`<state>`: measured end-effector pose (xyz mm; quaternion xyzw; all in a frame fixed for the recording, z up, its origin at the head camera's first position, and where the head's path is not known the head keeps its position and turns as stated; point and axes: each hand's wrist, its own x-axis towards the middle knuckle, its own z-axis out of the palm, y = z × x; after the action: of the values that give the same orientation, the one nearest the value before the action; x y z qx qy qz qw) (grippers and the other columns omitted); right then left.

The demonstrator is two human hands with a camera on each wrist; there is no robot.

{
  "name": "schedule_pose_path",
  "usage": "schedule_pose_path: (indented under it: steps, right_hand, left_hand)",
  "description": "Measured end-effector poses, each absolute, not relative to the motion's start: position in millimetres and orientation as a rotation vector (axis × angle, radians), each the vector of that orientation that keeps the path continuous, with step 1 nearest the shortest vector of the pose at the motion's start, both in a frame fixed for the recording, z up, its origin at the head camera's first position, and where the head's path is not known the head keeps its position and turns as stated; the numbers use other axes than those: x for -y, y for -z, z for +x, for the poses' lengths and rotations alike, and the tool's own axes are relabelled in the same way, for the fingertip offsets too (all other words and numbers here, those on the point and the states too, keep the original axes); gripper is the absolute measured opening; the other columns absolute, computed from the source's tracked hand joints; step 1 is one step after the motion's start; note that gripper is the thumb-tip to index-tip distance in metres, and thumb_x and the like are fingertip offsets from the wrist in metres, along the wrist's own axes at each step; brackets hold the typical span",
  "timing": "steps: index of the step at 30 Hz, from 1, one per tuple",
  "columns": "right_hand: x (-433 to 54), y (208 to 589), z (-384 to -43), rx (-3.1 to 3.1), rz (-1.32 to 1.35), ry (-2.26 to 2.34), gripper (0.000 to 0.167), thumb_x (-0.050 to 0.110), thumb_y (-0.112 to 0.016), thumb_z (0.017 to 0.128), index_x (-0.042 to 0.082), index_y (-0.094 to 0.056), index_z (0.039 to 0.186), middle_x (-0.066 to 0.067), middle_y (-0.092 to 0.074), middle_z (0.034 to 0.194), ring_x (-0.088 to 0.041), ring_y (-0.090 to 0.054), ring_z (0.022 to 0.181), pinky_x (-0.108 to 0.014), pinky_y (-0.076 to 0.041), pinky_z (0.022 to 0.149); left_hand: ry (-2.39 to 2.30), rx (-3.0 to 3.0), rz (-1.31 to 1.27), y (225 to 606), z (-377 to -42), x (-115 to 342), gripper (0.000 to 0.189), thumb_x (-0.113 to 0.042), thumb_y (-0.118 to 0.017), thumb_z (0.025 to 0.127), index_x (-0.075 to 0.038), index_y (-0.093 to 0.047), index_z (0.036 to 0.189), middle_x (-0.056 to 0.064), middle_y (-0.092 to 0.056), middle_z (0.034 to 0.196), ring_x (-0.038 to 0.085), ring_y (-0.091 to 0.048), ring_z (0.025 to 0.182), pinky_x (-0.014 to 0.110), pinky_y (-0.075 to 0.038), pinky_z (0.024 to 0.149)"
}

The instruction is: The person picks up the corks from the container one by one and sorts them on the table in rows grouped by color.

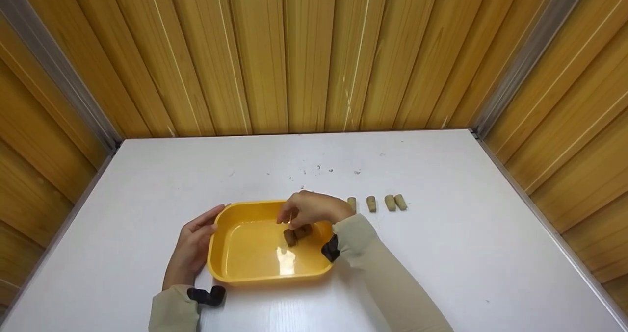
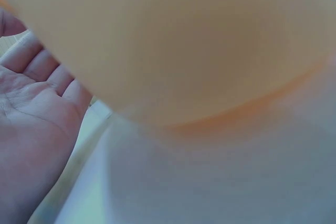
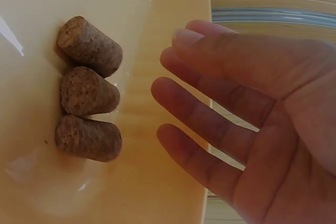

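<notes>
A yellow plastic tray [image 1: 270,279] sits on the white table. Inside it, three tapered corks [image 3: 89,92] lie side by side in the right wrist view; in the head view the right hand partly covers them. My right hand [image 1: 310,209] hovers over the tray's back right part, its fingers loosely extended and apart from the corks, holding nothing. Along the tray's left outer side rests my left hand [image 1: 194,243], fingers and thumb touching the wall near the rim. The tray's blurred outside [image 2: 210,51] fills most of the left wrist view, beside the open palm.
Several more corks stand in a row on the table to the right of the tray, among them a cork [image 1: 371,204] and a close pair of corks [image 1: 395,202]. Dark crumbs [image 1: 330,170] dot the table behind the tray. Wood-patterned walls [image 1: 304,57] enclose the table.
</notes>
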<state>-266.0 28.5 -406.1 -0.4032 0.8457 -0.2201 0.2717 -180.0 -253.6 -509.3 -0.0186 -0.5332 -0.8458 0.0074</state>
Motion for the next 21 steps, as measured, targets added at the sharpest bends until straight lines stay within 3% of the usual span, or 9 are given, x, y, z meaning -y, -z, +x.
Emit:
schedule_pose_path:
  steps: [7,16,21]
  right_hand:
    - [-20,412,-266,-2.281,-1.016,0.557,0.027,0.003,-0.068,0.085,0.01,-0.072,0.111,-0.007,-0.073,0.102,-0.009,-0.063,0.079,-0.019,-0.051,0.067]
    - [-15,418,-266,-2.328,-0.993,0.462,0.028,0.006,-0.07,0.085,0.012,-0.071,0.112,-0.004,-0.071,0.106,-0.011,-0.062,0.088,-0.023,-0.053,0.078]
    - [-13,421,-263,-2.317,-0.966,0.474,0.031,0.004,-0.071,0.082,0.011,-0.07,0.113,-0.005,-0.072,0.104,-0.008,-0.061,0.08,-0.02,-0.053,0.068]
  left_hand:
    - [2.646,1.637,-0.042,510,-180,253,0.045,0.007,-0.047,0.092,0.009,-0.044,0.136,0.004,-0.065,0.127,0.017,-0.06,0.12,0.029,-0.048,0.102]
    - [2.64,1.648,-0.056,511,-181,253,0.046,0.008,-0.046,0.092,0.011,-0.042,0.137,0.003,-0.065,0.126,0.018,-0.062,0.117,0.029,-0.049,0.101]
    - [2.64,1.65,-0.072,512,-181,254,0.047,0.008,-0.046,0.092,0.011,-0.04,0.138,0.004,-0.064,0.128,0.018,-0.061,0.118,0.03,-0.048,0.101]
